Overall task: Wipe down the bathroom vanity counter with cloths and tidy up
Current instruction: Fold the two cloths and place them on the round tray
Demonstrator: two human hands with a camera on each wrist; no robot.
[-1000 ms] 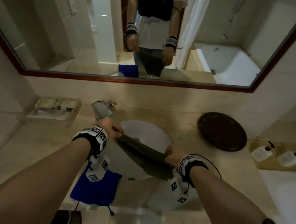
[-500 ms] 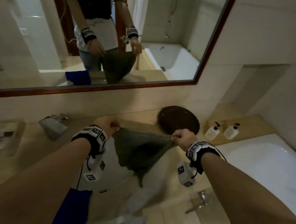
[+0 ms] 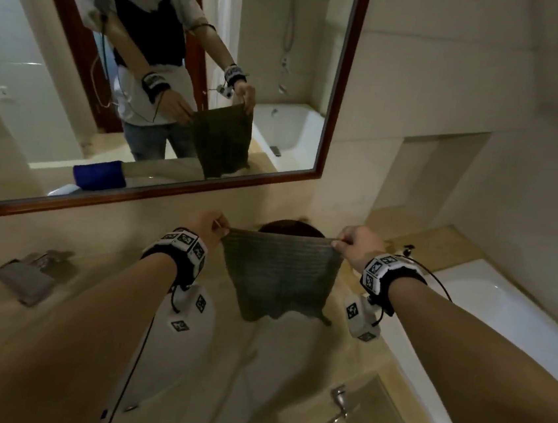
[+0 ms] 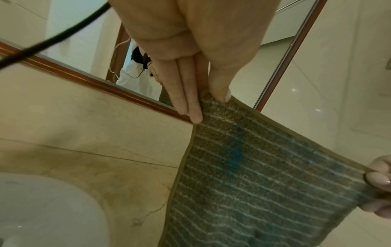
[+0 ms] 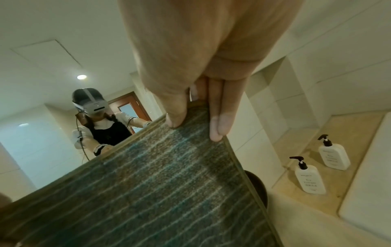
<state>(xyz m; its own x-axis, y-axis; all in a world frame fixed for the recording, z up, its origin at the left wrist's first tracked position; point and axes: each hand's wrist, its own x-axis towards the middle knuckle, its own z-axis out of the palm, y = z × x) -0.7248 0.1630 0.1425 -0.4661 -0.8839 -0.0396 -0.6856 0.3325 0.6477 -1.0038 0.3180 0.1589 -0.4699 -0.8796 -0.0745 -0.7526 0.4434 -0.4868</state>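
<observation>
A dark olive ribbed cloth [image 3: 278, 273] hangs spread out in the air above the beige vanity counter [image 3: 97, 292] and the white sink [image 3: 254, 364]. My left hand [image 3: 210, 228] pinches its top left corner and my right hand [image 3: 350, 241] pinches its top right corner, so the top edge is pulled taut. In the left wrist view, thumb and fingers [image 4: 211, 98] nip the cloth [image 4: 264, 175]. The right wrist view shows the same pinch [image 5: 190, 123] on the cloth [image 5: 158, 192]. A blue cloth [image 3: 99, 173] shows only as a reflection in the mirror.
A dark round plate [image 3: 289, 228] sits on the counter behind the cloth. The faucet [image 3: 31, 275] is at the left. Two white pump bottles [image 5: 310, 178] stand on a ledge beside the bathtub [image 3: 501, 310] at the right. The mirror [image 3: 287, 57] covers the wall.
Both hands have lifted the cloth from over the sink and pulled it out flat between them. The view has swung to the right, toward the bathtub.
</observation>
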